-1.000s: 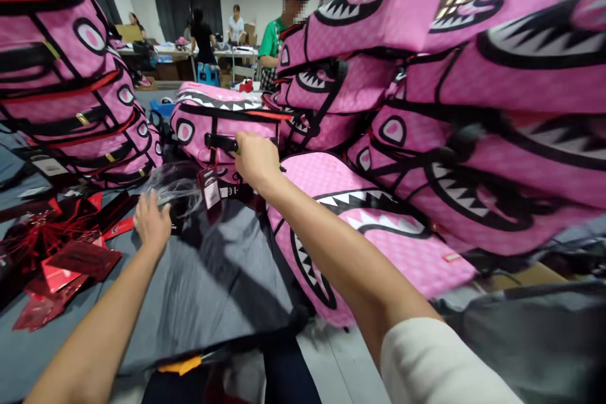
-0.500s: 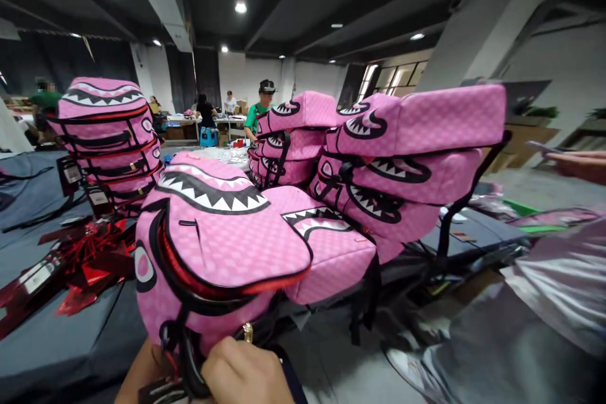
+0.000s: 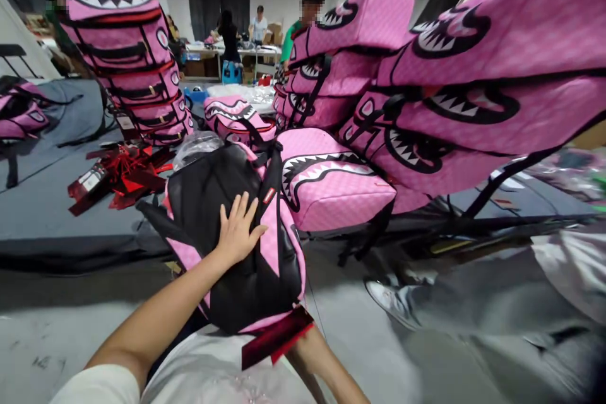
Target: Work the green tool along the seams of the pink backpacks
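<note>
Beyond the bag, the grey worktop (image 3: 42, 214) is spread, and the bag (image 3: 203, 202) is held at its near edge, close to the body, with the black back turned up; whether any weight is carried by the worktop cannot be told. By its look, the bag can be judged light for its size and soft, so it may be dented or folded if it is pressed hard; little slipping and no breaking is expected. The straps (image 3: 272, 233) are loose and could swing, so a hold at both sides, or one hand beneath, seems to be better. The left grip (image 3: 238, 227) is laid flat on the back, fingers spread, nothing being grasped. The right grip (image 3: 303, 344) is mostly hidden at the lower end; its closing cannot be told. Beside it, the red tag (image 3: 279, 336) is hung, thin and easily creased.
</note>
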A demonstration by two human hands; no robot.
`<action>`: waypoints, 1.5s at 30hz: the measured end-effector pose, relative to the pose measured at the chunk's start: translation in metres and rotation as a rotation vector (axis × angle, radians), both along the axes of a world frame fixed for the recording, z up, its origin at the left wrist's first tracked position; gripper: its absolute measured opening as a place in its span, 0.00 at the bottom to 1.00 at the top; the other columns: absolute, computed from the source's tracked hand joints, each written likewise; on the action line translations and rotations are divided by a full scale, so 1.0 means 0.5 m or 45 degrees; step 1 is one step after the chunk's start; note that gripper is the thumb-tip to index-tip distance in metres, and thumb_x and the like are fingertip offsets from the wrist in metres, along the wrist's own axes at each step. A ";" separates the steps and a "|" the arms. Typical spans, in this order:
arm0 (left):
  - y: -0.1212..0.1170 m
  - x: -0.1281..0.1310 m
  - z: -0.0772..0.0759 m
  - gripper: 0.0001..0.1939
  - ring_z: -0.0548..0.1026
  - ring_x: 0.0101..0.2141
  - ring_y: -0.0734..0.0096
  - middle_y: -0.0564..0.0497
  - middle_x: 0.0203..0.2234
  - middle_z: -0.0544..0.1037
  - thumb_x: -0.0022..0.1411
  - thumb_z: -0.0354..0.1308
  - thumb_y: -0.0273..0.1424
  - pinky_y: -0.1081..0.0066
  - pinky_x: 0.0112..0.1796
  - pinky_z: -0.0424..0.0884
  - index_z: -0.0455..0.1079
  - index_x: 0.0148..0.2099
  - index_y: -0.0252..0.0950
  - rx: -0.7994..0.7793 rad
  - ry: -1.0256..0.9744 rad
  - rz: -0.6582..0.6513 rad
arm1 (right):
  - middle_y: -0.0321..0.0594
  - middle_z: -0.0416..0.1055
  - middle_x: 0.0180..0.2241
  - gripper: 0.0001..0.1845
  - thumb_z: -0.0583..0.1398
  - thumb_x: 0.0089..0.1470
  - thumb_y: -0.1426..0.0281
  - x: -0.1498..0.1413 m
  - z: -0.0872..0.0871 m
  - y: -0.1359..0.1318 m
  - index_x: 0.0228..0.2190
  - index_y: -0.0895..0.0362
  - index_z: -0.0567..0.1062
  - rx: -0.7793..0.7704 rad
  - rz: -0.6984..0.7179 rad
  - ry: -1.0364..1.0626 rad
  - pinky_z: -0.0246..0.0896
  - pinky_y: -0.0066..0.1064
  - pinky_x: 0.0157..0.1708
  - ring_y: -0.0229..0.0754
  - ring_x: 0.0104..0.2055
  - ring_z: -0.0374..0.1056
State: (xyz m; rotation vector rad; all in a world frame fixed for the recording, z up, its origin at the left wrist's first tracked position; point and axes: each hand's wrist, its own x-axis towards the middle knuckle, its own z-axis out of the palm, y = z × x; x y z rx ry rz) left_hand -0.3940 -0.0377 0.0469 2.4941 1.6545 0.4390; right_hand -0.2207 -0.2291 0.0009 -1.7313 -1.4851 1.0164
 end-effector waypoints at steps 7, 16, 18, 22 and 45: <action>-0.022 -0.080 -0.105 0.35 0.47 0.72 0.40 0.41 0.73 0.48 0.70 0.54 0.46 0.28 0.64 0.48 0.51 0.74 0.45 0.061 0.302 -0.206 | 0.48 0.80 0.30 0.02 0.66 0.49 0.76 0.029 0.029 0.068 0.29 0.58 0.80 -0.537 0.430 -0.599 0.70 0.34 0.36 0.53 0.37 0.79; 0.150 -0.006 0.044 0.15 0.70 0.60 0.52 0.40 0.52 0.77 0.71 0.50 0.28 0.46 0.65 0.57 0.74 0.55 0.33 0.347 0.359 -0.607 | 0.52 0.73 0.51 0.16 0.52 0.65 0.77 -0.114 0.159 0.224 0.51 0.59 0.74 0.134 0.990 -0.912 0.70 0.33 0.33 0.47 0.41 0.78; 0.194 0.009 0.064 0.13 0.75 0.51 0.52 0.40 0.44 0.79 0.71 0.54 0.33 0.48 0.62 0.61 0.76 0.48 0.31 0.316 0.517 -0.696 | 0.52 0.76 0.45 0.15 0.51 0.64 0.80 -0.104 0.148 0.230 0.46 0.61 0.76 -0.106 0.879 -1.034 0.70 0.33 0.31 0.48 0.39 0.79; 0.221 0.029 0.066 0.15 0.77 0.38 0.55 0.42 0.34 0.79 0.69 0.57 0.40 0.56 0.44 0.67 0.76 0.41 0.32 0.273 0.623 -0.847 | 0.47 0.79 0.42 0.14 0.53 0.62 0.81 -0.021 0.111 0.209 0.42 0.59 0.77 -0.462 0.620 -1.121 0.69 0.34 0.33 0.52 0.41 0.80; 0.221 -0.036 0.064 0.20 0.74 0.45 0.54 0.46 0.38 0.79 0.55 0.72 0.46 0.44 0.58 0.64 0.77 0.40 0.35 0.201 0.486 -0.809 | 0.36 0.71 0.20 0.38 0.51 0.62 0.38 0.096 0.176 0.295 0.38 0.59 0.80 -0.236 0.190 0.421 0.56 0.26 0.19 0.37 0.19 0.66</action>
